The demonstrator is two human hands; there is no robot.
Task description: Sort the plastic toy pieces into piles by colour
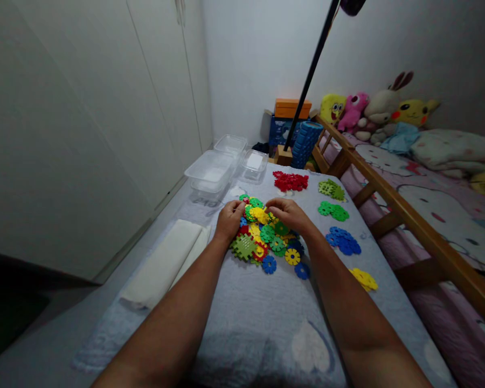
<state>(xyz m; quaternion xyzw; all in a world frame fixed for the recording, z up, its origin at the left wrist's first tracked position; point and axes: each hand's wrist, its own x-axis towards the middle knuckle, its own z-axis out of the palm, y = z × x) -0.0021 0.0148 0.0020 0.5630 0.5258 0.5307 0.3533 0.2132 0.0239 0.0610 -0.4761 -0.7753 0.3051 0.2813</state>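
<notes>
A mixed heap of flat plastic gear-shaped pieces (267, 237) in yellow, green, red and blue lies on a grey blanket (258, 312). My left hand (229, 218) rests on the heap's left edge, fingers curled onto the pieces. My right hand (288, 213) lies on the heap's top right, fingers bent down and pinching at a yellow piece (260, 214). Sorted groups lie to the right: red pieces (291, 181), two green groups (331, 188) (333, 210), blue pieces (343, 241) and yellow pieces (364, 278).
Three clear plastic tubs (212, 171) stand at the blanket's far left. A folded white cloth (165, 264) lies left of the heap. A wooden bed rail (408, 221) runs along the right, with plush toys (372, 108) behind. A black pole (311, 70) rises at the back.
</notes>
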